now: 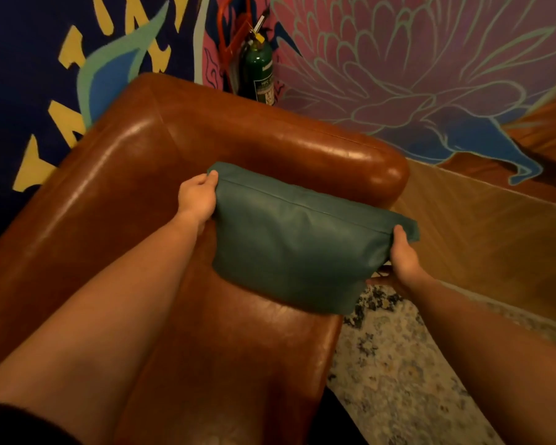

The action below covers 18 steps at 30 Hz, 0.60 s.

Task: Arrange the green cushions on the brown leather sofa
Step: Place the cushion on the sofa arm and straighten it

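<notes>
A green leather cushion (296,242) hangs above the seat of the brown leather sofa (135,175), near its right armrest. My left hand (197,197) grips the cushion's upper left corner. Its upper right corner is pinched in my right hand (403,255). The cushion's lower edge sags down and overlaps the seat's right edge. Only this one cushion is in view.
A green fire extinguisher (258,72) stands behind the sofa against a painted mural wall (398,69). A speckled rug (395,374) lies right of the sofa, with wooden floor (482,226) beyond it.
</notes>
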{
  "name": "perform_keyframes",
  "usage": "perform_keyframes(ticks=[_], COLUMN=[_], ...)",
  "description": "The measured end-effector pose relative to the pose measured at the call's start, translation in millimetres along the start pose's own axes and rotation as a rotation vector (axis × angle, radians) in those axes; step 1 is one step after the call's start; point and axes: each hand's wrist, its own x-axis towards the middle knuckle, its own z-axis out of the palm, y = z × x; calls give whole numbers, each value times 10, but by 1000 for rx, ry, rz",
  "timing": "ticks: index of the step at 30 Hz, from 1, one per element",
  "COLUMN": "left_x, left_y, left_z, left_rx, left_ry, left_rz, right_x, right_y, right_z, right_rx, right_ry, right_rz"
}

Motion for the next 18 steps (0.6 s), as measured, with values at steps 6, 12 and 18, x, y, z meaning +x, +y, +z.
perform_keyframes(ticks=[6,12,18], left_x=[101,242,508], left_y=[74,157,208], left_z=[6,-87,-446], left_rx=[-28,-55,-17], left_ry=[-6,61,91], left_rz=[-35,-54,-94], right_x=[36,15,32], right_y=[-43,-33,-2], right_z=[103,310,753], right_rx=[19,15,3], right_ry=[61,20,-65], right_rz=[17,32,-2])
